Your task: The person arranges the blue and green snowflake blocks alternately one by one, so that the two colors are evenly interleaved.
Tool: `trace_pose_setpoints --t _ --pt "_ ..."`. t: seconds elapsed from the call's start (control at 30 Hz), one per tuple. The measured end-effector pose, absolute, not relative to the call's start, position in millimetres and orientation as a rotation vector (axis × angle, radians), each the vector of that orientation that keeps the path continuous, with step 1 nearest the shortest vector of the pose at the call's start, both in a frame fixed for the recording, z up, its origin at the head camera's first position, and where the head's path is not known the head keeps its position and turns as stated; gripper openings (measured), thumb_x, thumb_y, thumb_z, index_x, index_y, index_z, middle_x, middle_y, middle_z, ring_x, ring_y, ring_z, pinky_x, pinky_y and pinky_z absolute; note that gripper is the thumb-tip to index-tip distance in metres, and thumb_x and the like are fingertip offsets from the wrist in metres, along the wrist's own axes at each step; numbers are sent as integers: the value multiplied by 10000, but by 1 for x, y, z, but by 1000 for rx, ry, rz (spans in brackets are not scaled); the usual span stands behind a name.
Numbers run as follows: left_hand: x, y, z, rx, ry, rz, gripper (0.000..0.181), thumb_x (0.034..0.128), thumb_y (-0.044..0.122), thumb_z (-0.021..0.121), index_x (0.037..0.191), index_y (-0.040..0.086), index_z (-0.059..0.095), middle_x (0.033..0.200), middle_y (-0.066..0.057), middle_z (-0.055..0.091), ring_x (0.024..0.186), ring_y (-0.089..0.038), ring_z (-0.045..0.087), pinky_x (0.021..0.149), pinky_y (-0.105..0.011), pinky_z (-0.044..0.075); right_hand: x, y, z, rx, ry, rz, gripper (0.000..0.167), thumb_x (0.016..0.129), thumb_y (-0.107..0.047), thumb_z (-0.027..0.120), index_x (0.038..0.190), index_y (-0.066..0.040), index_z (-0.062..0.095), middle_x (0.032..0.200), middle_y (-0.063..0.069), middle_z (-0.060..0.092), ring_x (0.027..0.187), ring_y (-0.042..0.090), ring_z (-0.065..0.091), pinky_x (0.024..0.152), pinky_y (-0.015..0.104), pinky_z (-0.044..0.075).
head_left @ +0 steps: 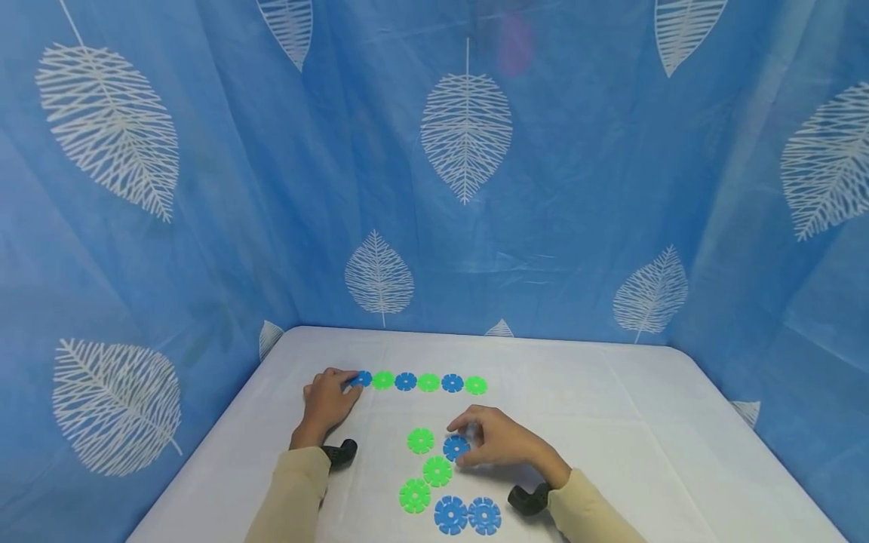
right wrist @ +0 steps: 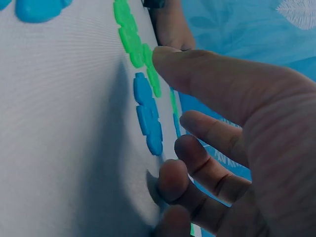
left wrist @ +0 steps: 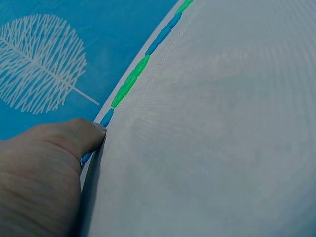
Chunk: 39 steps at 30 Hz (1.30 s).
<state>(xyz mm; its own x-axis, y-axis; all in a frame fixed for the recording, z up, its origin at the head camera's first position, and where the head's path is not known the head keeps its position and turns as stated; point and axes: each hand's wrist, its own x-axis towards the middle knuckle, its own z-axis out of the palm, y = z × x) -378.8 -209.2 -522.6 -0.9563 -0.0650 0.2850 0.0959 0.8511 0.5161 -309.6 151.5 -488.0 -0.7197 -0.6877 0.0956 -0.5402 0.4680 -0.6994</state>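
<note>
A row of alternating blue and green notched plastic discs runs across the far part of the table. At its left end, my left hand [head_left: 329, 401] pinches the edges of a blue notched disc [head_left: 363, 378] between thumb and finger; the thumb [left wrist: 94, 136] lies on that disc in the left wrist view. My right hand [head_left: 498, 437] hovers with fingers bent and spread about another blue disc [head_left: 455, 448]. In the right wrist view a gap shows between its fingers and this blue disc [right wrist: 148, 116].
Left of the right hand lie three loose green discs [head_left: 437, 471]. Two blue discs [head_left: 451, 515] sit side by side near the front. White cloth covers the table [head_left: 577, 400], and a blue leaf-patterned curtain [head_left: 543, 188] hangs behind it and at both sides.
</note>
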Motion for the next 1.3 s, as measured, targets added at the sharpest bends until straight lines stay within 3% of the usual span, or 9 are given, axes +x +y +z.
trace_pose_setpoints --t 0.2,0.87,1.3 --pt "-379 -210 -522 -20 -2738 -775 407 916 328 694 1274 134 698 1222 -144 649 1151 -342 572 890 -519 349 -310 150 -493 -1038 2584 -1025 516 768 -364 864 1219 -181 695 1076 -28 630 630 -12 486 626 201 452" --pt "-373 -207 -519 -28 -2717 -783 402 913 325 705 1260 123 707 1215 -148 655 1144 -346 576 878 -515 349 -311 152 -497 -1028 2623 -962 557 741 -433 870 1213 -190 703 992 -61 604 653 -2 460 645 199 431" --pt "-372 -209 -520 -33 -2724 -792 401 914 321 705 1262 122 705 1221 -155 649 1153 -350 572 883 -521 351 -309 150 -496 -1031 2666 -945 500 751 -419 863 1169 -187 716 979 -88 617 668 -6 460 660 199 426"
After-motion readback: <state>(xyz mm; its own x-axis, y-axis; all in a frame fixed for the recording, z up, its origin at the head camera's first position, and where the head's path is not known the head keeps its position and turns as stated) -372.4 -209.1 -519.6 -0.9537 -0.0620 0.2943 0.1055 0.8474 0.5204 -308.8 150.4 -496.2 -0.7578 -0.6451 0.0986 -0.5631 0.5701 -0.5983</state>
